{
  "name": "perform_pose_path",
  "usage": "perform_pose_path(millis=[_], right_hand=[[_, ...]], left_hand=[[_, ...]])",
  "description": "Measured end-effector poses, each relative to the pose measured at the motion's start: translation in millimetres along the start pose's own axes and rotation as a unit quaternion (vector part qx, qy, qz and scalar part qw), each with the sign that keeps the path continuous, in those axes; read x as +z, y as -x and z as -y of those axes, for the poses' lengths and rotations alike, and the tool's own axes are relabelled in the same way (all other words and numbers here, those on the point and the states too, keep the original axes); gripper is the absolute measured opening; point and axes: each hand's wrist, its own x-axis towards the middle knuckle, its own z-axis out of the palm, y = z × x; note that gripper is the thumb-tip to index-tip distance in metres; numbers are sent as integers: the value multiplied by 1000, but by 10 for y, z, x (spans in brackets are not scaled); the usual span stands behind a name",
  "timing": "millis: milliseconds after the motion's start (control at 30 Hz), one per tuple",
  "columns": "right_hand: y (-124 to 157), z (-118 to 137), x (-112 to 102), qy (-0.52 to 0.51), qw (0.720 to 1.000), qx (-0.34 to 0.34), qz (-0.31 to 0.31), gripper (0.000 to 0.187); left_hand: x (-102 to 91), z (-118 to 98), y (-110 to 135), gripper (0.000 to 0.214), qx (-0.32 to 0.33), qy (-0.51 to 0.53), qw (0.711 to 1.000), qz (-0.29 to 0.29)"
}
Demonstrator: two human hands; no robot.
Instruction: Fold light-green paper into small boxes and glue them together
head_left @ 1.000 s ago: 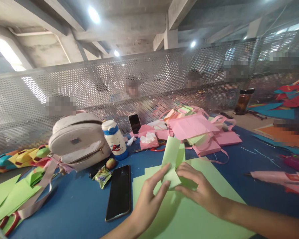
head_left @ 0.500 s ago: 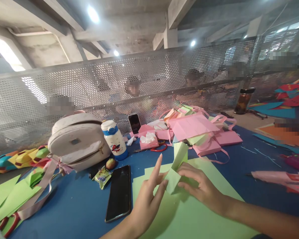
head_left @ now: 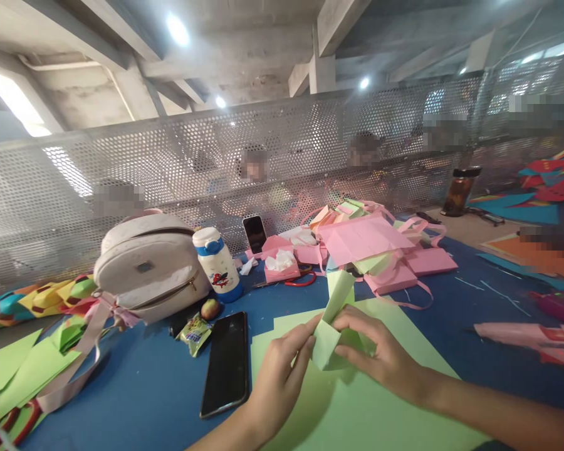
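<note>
A small folded piece of light green paper [head_left: 326,343] is held up between my two hands, with one flap standing upward. My left hand [head_left: 282,366] is closed, thumb and fingers pinching the paper's left edge. On the other side my right hand [head_left: 378,347] grips the same paper, fingers on top and thumb below. Part of the folds is hidden behind the right fingers. Beneath both hands lie large light green sheets [head_left: 357,413] on the blue table.
Left of the sheets lie a black phone [head_left: 224,363], a snack packet [head_left: 195,335] and a white bottle [head_left: 219,266] by a backpack [head_left: 145,266]. Pink paper pieces [head_left: 361,238] and red-handled scissors [head_left: 301,280] are behind. A pink glue gun [head_left: 529,338] is at right; perforated metal panels [head_left: 291,138] stand beyond.
My left index finger, raised and pointing up before, has come down onto the paper. The right hand keeps its hold almost unmoved.
</note>
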Motion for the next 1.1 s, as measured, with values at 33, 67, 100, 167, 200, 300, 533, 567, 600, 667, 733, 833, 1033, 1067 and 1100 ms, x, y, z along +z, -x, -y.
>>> perform_pose_path(millis=[33, 67, 100, 167, 200, 300, 533, 567, 600, 667, 733, 833, 1033, 1067, 1100], right_hand=[[8, 1, 5, 2, 1000, 3, -6, 14], [14, 2, 11, 1, 1000, 4, -15, 14], [17, 2, 15, -4, 1000, 3, -24, 16], [3, 14, 12, -15, 999, -8, -45, 25], [-16, 30, 0, -15, 998, -21, -55, 30], [-124, 145, -88, 61, 992, -90, -63, 25], [-382, 593, -346, 352, 924, -147, 6, 9], [-395, 625, -358, 350, 926, -136, 23, 11], [-401, 646, -365, 344, 930, -123, 44, 12], [-403, 665, -367, 327, 937, -95, 80, 15], [-396, 671, -364, 315, 941, -70, 101, 15], [-376, 689, -365, 303, 945, -48, 111, 16], [-344, 702, -373, 275, 954, -43, 115, 17], [-343, 686, -373, 273, 954, -48, 111, 17], [-342, 664, -373, 272, 955, -54, 104, 17]], left_hand=[[-1, 0, -2, 39, 10, -4, 1000, 1], [-3, -1, -6, 39, 20, -7, 1000, 1], [-5, -3, -10, 38, 31, -11, 999, 0], [-11, -8, -21, 37, 51, -19, 999, -4], [-14, -8, -26, 37, 61, -22, 998, -6], [-25, 1, -33, 37, 94, -39, 995, -6], [-56, -89, -25, 41, 143, -103, 984, 38], [-59, -117, -24, 43, 147, -116, 981, 50], [-61, -142, -22, 44, 153, -130, 978, 62], [-62, -176, -14, 48, 162, -155, 971, 84], [-59, -187, -3, 52, 172, -175, 965, 95], [-50, -184, 7, 52, 184, -192, 959, 98], [-71, -180, -10, 41, 178, -161, 966, 95], [-80, -165, -8, 40, 171, -138, 971, 90], [-87, -143, -2, 40, 162, -110, 977, 81]])
